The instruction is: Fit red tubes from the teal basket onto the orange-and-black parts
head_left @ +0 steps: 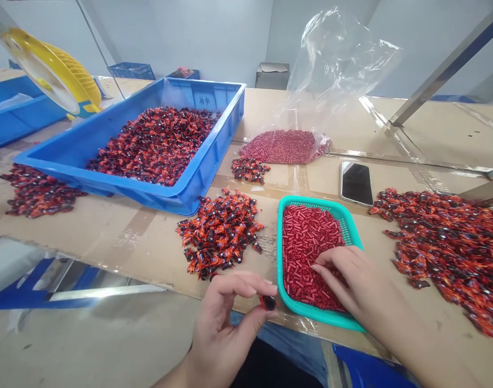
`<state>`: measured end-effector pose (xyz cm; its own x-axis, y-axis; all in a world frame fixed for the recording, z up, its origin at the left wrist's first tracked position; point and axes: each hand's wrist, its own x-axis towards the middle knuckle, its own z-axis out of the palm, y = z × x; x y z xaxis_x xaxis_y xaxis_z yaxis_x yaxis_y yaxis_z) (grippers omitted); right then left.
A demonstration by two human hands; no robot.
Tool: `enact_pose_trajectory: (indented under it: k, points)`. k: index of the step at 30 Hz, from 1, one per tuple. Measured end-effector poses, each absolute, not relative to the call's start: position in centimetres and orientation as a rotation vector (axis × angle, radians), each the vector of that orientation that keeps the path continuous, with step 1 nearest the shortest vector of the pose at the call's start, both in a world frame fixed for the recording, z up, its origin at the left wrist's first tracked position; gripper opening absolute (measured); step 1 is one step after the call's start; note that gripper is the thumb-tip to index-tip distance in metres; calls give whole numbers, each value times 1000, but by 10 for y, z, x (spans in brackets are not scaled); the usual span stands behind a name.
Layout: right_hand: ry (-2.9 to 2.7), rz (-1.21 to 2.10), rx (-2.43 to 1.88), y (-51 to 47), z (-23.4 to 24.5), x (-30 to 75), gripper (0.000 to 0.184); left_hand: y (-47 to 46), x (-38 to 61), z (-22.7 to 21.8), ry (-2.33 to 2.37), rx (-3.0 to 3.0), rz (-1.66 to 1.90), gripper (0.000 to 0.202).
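My left hand [226, 318] pinches a small black-and-red part [268, 302] between thumb and fingertips, just left of the teal basket [311, 203]. The basket holds several small red tubes [307, 242]. My right hand [347, 280] reaches into the basket from the right, fingers bent down among the tubes; whether it grips one is hidden. A pile of black-and-orange parts [220, 231] lies on the cardboard just beyond my left hand.
A big blue bin [214, 156] of the same parts stands at the back left. More piles lie at the right [444, 242], far left [34, 191] and centre back [250, 169]. A clear bag of red tubes [285, 145], a phone [356, 183] and a yellow reel [56, 75] are nearby.
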<state>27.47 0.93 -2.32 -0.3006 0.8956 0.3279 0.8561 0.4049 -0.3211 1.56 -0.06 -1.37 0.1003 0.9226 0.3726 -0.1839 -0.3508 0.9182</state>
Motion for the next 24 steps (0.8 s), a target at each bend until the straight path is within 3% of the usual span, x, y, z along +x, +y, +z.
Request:
enact_pose_trajectory:
  k: [7,13,16,19,24]
  points:
    - [-2012,501,-1171,-16,29,234,11,0,17,-13,815,1710,1468,25]
    - [-2109,276,-1075,-23,31,212,13,-2,14,-3,887,2133,1379,35]
    - [-2133,253,-1111,-24,28,212,15,-4,12,-2,943,2365,1310,25]
    - [-2102,479,-1206,-24,31,214,14,-10,10,-6,986,2484,1364,14]
    - [-2038,1100,-1032,-21,28,215,29,-29,6,-17,953,2554,1459,27]
